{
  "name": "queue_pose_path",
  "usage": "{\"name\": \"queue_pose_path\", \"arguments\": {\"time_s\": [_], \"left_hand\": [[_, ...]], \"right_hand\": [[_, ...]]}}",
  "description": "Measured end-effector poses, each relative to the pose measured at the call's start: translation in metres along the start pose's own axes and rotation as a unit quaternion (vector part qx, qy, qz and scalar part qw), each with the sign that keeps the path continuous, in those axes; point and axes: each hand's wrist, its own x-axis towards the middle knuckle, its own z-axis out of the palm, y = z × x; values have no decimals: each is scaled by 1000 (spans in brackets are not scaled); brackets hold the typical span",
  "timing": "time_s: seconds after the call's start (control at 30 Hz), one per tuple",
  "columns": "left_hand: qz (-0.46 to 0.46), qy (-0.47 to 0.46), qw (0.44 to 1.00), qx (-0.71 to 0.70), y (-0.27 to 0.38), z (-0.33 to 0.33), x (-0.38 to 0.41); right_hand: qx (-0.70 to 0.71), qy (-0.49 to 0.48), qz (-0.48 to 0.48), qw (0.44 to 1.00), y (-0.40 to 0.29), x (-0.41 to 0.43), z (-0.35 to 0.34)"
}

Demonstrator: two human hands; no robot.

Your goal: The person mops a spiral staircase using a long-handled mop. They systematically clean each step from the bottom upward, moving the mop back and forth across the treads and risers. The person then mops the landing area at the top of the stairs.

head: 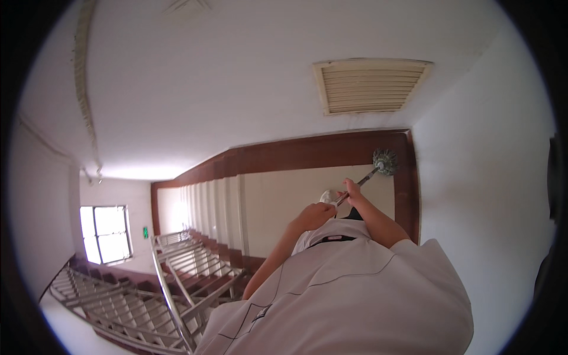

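Note:
A string mop with a grey head (pixel 384 161) rests over the dark red-brown border near the landing's corner. Its metal handle (pixel 365 179) slants back towards my body. Lower down the handle, closer to the mop head, my right hand (pixel 353 191) is wrapped around it. My left hand (pixel 318 214) grips the upper end near my waist. Just beyond the hands a white shoe (pixel 327 196) shows on the pale floor (pixel 288 195); the other foot is hidden.
Stairs (pixel 211 206) lead off to the left, bordered by a metal railing (pixel 171 288). White walls (pixel 479 177) meet at the corner by the mop head. A louvred vent (pixel 372 86) is set in the wall ahead. A window (pixel 105 234) lies at far left.

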Motion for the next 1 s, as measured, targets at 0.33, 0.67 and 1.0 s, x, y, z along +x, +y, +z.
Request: {"name": "queue_pose_path", "arguments": {"time_s": [0.33, 0.67, 1.0], "left_hand": [[-176, 89, 966, 170, 99, 30, -72], [-224, 122, 957, 136, 181, 34, -47], [-58, 69, 979, 182, 192, 19, 6]], "right_hand": [[-81, -273, 205, 936, 51, -49, 118], [-96, -402, 234, 880, -8, -89, 112], [139, -163, 78, 974, -100, -47, -40]]}}
